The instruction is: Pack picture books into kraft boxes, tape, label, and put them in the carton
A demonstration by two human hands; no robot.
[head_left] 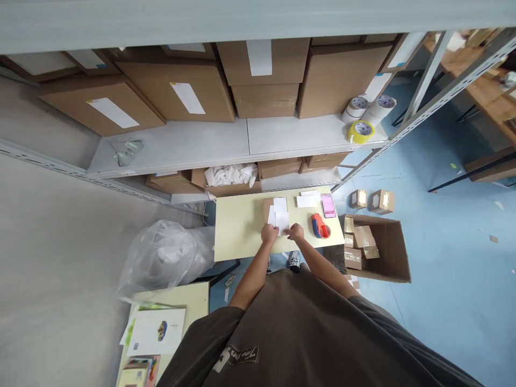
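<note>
Several white paper slips (282, 219) lie overlapping on a small brown cardboard box (266, 210) on the pale yellow table (242, 226). At the lower left corner of the front slip, my left hand (269, 234) is closed on its edge. My right hand (295, 232) pinches the same slip at its lower right corner. To the right of that hand lies a red and blue tape dispenser (320, 226). Behind it are more white slips (307, 200) and a phone with a pink screen (328, 206).
Shelves with large cardboard boxes (264, 62) rise behind the table; tape rolls (360, 130) stand there. An open carton (389, 247) of small boxes sits on the floor at right, two small boxes (382, 201) beyond. A plastic bag (167, 258) bulges at left.
</note>
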